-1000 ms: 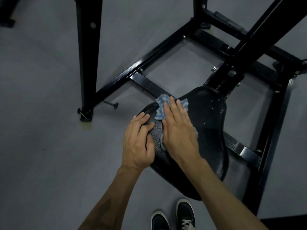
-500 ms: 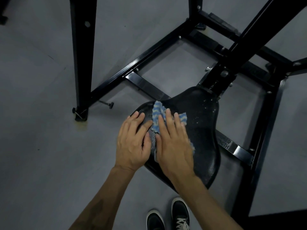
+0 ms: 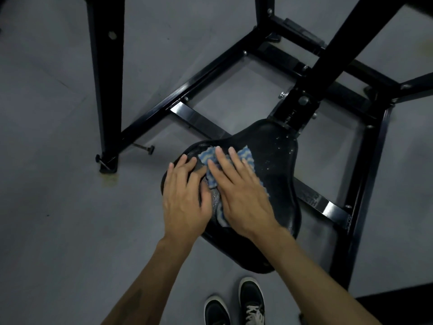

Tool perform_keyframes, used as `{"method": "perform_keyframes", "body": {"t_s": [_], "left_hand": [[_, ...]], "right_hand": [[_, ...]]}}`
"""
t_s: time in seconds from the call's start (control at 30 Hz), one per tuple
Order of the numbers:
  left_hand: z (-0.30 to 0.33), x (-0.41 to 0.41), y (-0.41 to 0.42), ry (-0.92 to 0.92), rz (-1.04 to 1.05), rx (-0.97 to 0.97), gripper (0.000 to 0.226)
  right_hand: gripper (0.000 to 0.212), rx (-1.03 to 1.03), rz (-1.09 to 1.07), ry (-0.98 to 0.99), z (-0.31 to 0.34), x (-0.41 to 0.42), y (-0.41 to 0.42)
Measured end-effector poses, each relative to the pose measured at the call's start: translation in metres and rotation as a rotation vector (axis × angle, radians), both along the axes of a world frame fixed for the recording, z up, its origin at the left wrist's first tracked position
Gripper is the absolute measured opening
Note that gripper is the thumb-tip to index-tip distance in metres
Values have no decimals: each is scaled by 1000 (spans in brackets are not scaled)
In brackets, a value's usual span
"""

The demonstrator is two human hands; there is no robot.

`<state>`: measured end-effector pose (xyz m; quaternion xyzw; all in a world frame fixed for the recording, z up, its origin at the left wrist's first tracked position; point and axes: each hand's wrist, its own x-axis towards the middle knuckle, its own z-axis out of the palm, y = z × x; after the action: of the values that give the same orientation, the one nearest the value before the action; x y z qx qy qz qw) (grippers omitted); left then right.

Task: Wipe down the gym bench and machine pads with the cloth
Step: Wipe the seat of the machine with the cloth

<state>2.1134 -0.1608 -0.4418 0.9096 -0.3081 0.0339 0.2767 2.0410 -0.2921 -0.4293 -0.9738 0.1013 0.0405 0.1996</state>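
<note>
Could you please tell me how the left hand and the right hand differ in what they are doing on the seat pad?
The right hand presses flat on the blue-striped cloth; the left hand rests on the bare seat pad beside it. The right hand lies nearer the pad's middle, the left hand at its edge. Both have fingers extended, palms down.

1. The seat pad point(image 3: 276, 174) is black, glossy and saddle-shaped, narrow at its far end where it meets the frame and wider toward the near side. Small droplets speckle its right part.
2. The cloth point(image 3: 247, 158) is blue-and-white striped, crumpled, lying flat on the pad's far-left area, partly covered.
</note>
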Motion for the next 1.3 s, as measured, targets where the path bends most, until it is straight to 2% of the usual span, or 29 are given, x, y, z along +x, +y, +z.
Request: {"method": "perform_keyframes", "body": {"t_s": [0.07,0.2,0.27,0.4,0.57,0.77,0.97,1.07,1.17,1.3], "left_hand": [[-2,1,2,-26,-51,6,35],[-2,3,0,-62,-109,76,39],[-4,4,0,-79,-133,109,40],[-4,5,1,-89,-157,110,40],[-5,5,1,-76,-149,90,38],[-5,4,1,-144,-128,70,30],[-3,4,-2,-139,-101,88,26],[5,3,-9,-116,-67,162,23],[14,-6,-21,-12,5,195,30],[9,-19,-26,-9,1,242,36]], "right_hand": [[61,24,-70,-4,-3,-5,-8],[74,19,-422,9,4,-36,14],[75,-2,-398,28,5,-36,26],[54,16,-247,6,0,-16,1],[54,-42,-397,32,4,-34,25],[54,5,-210,-6,0,-5,-4],[53,-58,-460,26,3,-45,17],[53,-46,-354,12,1,-38,17],[50,-10,-278,-18,-3,-33,-7],[52,-76,-558,41,2,-58,16]]}}
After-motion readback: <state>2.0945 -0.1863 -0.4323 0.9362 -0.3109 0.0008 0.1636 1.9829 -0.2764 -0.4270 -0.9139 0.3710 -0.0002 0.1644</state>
